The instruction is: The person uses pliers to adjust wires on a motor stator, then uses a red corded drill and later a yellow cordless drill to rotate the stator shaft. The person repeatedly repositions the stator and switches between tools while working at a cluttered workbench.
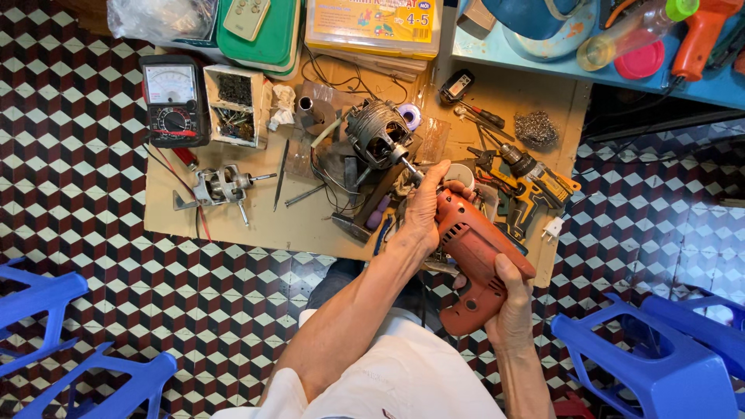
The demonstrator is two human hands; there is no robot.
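A red electric drill [475,260] is held over the front edge of a brown work board [264,225]. My right hand [512,306] grips its handle from below. My left hand [425,208] wraps the front of the drill near the chuck, fingers closed around it. Just beyond the chuck stands a grey motor with copper windings [378,133]. Whether the drill tip touches the motor shaft I cannot tell.
On the board lie an analog multimeter [173,101], a box of small screws [235,105], a small metal gearbox [221,186], a yellow cordless drill [535,182] and loose wires. Blue plastic stools stand at the left [46,310] and right [660,357]. A blue shelf [590,70] holds tools.
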